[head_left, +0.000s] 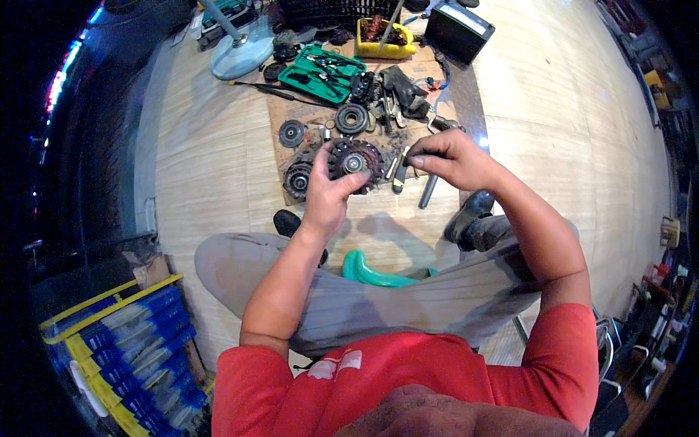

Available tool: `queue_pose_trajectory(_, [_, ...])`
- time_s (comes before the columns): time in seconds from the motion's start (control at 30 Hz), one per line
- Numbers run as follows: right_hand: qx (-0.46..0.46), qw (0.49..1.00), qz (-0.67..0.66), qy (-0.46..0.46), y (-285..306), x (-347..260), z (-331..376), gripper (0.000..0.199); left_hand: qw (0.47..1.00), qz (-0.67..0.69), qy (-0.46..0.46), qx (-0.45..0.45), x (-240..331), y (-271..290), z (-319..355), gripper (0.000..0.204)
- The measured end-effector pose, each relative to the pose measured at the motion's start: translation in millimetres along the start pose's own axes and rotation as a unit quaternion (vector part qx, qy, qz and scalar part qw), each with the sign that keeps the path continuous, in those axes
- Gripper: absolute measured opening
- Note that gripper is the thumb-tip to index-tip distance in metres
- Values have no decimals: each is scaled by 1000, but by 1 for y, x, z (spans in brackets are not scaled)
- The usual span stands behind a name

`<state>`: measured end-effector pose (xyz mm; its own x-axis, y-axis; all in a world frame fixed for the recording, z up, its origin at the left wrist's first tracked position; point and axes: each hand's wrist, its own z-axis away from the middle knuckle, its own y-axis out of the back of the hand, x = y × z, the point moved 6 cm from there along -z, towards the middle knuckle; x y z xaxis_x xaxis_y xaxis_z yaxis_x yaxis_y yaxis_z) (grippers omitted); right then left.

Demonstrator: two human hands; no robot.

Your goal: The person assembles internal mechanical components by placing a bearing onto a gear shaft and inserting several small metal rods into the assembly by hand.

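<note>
My left hand [331,191] is wrapped around a dark round rotor [370,154] with claw-like teeth and a bright central shaft. Its thumb lies across the near face, and the fingers reach around the left side. To the right, the fingertips of my right hand [453,159] are pinched together beside a short black tool with a yellow band [399,180]. Whether they grip that tool or something smaller cannot be made out. A hammer [429,191] lies under the right hand, which hides part of its handle.
On the cardboard [282,116] lie a pulley [292,133], a black ring [352,118], a round housing [297,180] and dark gloves [405,91]. Beyond are a green tool case [322,74], a yellow tray [386,49] and a black battery [460,32]. A green stool [378,273] is nearer.
</note>
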<state>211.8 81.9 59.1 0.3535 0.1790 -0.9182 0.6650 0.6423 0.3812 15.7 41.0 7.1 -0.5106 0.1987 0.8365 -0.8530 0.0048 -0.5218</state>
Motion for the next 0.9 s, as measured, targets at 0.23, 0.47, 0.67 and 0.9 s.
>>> queue_pose_trajectory(0.23, [-25, 988, 151, 12, -17, 5, 8, 21, 982, 173, -53, 53, 14, 34, -14, 40])
queue_pose_trajectory(0.47, [103, 978, 176, -37, -5, 48, 1, 20, 966, 252, -60, 17, 25, 40, -17, 39])
queue_pose_trajectory(0.67, [26, 962, 265, -53, -6, 71, 3, 39, 981, 184, -60, -8, 22, 17, -10, 45])
queue_pose_trajectory(0.9, [-54, 991, 124, -6, -55, 40, -3, 58, 991, 132, -21, -2, -4, -6, 7, 57])
